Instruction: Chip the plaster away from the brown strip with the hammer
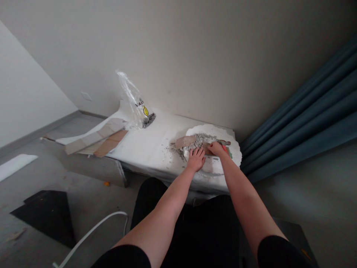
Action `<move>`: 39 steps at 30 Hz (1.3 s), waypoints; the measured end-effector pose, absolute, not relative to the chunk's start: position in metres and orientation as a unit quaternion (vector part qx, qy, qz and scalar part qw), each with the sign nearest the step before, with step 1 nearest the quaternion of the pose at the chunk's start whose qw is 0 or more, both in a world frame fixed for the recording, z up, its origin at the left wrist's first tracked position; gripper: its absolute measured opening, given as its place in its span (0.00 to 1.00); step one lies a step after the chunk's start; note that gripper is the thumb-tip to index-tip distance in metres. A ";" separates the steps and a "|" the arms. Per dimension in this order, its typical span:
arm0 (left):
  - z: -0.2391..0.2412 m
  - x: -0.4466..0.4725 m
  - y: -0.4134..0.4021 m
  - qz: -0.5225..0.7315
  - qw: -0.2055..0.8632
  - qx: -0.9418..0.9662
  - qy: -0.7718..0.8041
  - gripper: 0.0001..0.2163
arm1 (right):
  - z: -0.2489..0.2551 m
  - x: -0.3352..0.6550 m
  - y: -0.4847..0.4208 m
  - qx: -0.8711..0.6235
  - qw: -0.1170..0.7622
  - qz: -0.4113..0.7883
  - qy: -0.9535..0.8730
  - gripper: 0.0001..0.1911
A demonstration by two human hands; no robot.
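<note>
My left hand (196, 160) rests palm down with its fingers spread over the near edge of a heap of grey torn bits (205, 139). Close beside it, my right hand (215, 149) is closed, its fingers bent together at a brownish flat piece (207, 149); what it pinches is hidden. Under the heap lies a white mat with a scalloped edge (235, 150). A light brown flat piece (185, 142) sits left of the bits. Something red (224, 148) and a brown handle-like item (225, 142) show just past my right hand.
A clear plastic bag (136, 108) with a lemon print and dark bits stands on the white-covered table (150, 149). Cardboard pieces (111, 143) lie at its left end. Blue curtains (301, 123) hang right; a black panel (48, 214) and white cable (92, 230) are lower left.
</note>
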State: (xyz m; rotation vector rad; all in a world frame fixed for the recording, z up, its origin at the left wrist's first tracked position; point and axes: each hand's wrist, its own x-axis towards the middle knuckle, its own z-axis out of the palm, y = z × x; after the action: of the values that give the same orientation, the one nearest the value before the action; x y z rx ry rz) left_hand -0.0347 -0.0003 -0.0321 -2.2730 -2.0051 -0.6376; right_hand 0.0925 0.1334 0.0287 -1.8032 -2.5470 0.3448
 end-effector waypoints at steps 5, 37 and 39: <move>-0.031 -0.035 -0.001 -0.204 0.017 -0.734 -0.648 0.24 | 0.027 0.094 0.135 -0.566 0.001 0.113 -0.816 0.10; -0.037 -0.033 0.001 -0.211 0.033 -0.732 -0.647 0.25 | 0.015 0.111 0.115 -0.576 0.176 0.130 -0.788 0.10; -0.037 -0.033 0.001 -0.212 0.032 -0.732 -0.647 0.25 | 0.019 0.109 0.117 -0.600 0.183 0.115 -0.771 0.14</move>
State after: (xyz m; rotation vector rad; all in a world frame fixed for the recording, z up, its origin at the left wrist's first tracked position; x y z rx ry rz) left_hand -0.0332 0.0010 -0.0370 -2.2534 -1.9913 -0.6527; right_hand 0.1087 0.1167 0.0191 -1.6913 -2.1735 0.3238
